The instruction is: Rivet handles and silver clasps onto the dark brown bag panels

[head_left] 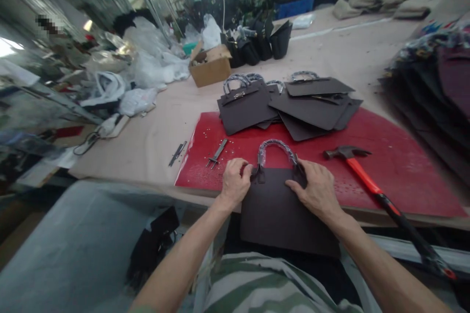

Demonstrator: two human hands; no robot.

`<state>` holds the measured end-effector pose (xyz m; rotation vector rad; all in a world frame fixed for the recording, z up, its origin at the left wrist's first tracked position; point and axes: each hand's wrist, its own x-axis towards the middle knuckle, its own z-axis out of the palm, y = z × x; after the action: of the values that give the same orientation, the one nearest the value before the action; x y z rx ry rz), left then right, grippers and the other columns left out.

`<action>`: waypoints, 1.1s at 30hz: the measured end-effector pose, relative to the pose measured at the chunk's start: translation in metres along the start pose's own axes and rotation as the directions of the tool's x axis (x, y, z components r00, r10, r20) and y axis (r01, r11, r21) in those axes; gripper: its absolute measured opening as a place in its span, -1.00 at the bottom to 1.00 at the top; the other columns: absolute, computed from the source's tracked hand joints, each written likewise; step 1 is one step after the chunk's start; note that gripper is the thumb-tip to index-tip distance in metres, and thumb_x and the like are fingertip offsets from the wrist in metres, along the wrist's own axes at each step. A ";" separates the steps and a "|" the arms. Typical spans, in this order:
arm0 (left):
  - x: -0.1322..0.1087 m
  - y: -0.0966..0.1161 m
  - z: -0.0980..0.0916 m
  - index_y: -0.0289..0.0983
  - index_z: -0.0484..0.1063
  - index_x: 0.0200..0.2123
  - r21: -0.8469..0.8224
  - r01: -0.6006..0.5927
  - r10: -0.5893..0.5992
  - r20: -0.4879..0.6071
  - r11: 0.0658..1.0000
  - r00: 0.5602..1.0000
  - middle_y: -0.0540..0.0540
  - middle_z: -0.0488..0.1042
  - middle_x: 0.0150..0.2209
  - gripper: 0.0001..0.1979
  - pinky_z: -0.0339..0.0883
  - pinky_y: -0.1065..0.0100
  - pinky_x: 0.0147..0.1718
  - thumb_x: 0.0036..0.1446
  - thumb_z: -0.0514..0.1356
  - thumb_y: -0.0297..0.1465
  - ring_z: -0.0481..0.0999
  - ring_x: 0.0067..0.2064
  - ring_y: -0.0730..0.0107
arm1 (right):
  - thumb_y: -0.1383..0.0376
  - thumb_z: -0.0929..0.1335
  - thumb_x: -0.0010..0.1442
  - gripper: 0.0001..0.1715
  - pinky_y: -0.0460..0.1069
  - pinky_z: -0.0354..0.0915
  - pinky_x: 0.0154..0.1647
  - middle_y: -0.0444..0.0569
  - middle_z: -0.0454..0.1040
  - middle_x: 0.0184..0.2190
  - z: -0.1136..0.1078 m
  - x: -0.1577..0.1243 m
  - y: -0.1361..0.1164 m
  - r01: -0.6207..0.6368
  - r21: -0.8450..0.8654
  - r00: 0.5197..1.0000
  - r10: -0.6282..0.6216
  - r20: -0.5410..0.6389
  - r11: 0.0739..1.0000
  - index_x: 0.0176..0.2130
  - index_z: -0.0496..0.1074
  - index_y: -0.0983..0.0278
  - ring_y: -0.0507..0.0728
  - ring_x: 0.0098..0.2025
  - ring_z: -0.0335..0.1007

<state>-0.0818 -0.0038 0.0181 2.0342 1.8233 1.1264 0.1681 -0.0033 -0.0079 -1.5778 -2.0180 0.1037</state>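
Note:
A dark brown handbag panel (282, 210) with a plastic-wrapped handle (275, 143) hangs partly over the table's front edge, towards my lap. My left hand (235, 181) pinches its upper left corner, beside the handle's base. At the upper right, my right hand (317, 183) grips the panel near the other handle base, thumb on the front face. Left of the panel, a pronged metal punch (217, 153) lies on the red mat (396, 156). A claw hammer (362, 173) with an orange and black handle rests to the right, its handle end sticking out past the table edge.
Similar brown panels (312, 107) with wrapped handles are piled behind the mat. Small metal strips (177, 153) lie left of it. Farther back stand a cardboard box (210, 66) and black bags (257, 44). Stacked dark pieces (433, 88) fill the right side. A person (64, 44) is at far left.

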 end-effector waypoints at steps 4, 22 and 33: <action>0.027 -0.034 -0.036 -0.27 0.48 -0.27 0.201 0.123 -0.112 -0.066 0.972 0.992 -0.18 0.54 -0.23 -0.89 0.34 0.18 -0.06 0.24 0.16 -0.39 0.47 -0.12 0.15 | 0.03 0.37 0.18 -0.33 0.27 0.24 0.08 0.20 0.46 0.05 0.000 0.000 0.001 0.017 -0.009 0.999 -0.017 -0.034 1.000 0.18 0.30 0.29 0.39 0.06 0.34; 0.071 -0.091 -0.083 -0.30 0.57 -0.26 0.461 0.258 -0.411 0.269 0.849 0.871 -0.23 0.61 -0.19 -0.70 0.35 0.26 -0.13 0.20 0.18 -0.19 0.56 -0.13 0.14 | -0.03 0.37 0.16 -0.33 0.25 0.25 0.07 0.16 0.49 0.00 0.000 0.002 0.000 0.019 -0.005 0.999 -0.019 -0.047 1.000 0.15 0.35 0.26 0.38 0.03 0.37; 0.092 -0.087 -0.068 -0.26 0.56 -0.35 0.558 0.136 -0.409 0.401 0.818 0.820 -0.18 0.59 -0.32 -0.68 0.34 0.24 -0.27 0.06 0.29 -0.10 0.56 -0.22 0.10 | -0.02 0.40 0.15 -0.32 0.25 0.22 0.11 0.16 0.48 0.02 -0.004 0.000 -0.003 -0.001 0.046 0.999 0.003 -0.032 0.999 0.15 0.34 0.27 0.37 0.06 0.36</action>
<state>-0.1960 0.0767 0.0511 1.9281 2.1608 -0.0166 0.1673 -0.0058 -0.0030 -1.5441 -1.9758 0.1236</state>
